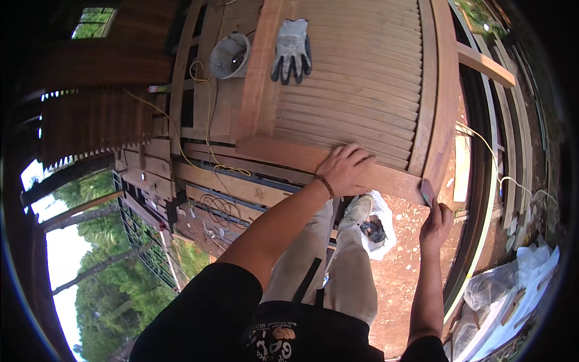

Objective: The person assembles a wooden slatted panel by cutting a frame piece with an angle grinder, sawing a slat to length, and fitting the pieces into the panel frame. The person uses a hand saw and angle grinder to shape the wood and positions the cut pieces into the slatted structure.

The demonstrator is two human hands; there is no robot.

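Note:
A wooden louvred panel [356, 90] with a plain frame lies in front of me. My left hand [347, 168] straddles its near rail [277, 154], with the fingers bent over the wood. At the panel's near right corner, my right hand [436, 224] pinches a small flat brown piece [427, 190]. That piece touches the end of the rail and looks like folded sandpaper, though its kind is not certain. Farther off, a grey work glove with dark fingertips [292, 51] rests on the slats near the left side of the frame.
Left of the panel stands a whitish bucket [230, 55] with things inside. A yellow cord [210, 114] loops beside it. Below the near rail is a white sack [380, 226] by my shoe. Long boards [512, 133] and plastic sheeting [512, 289] lie at the right.

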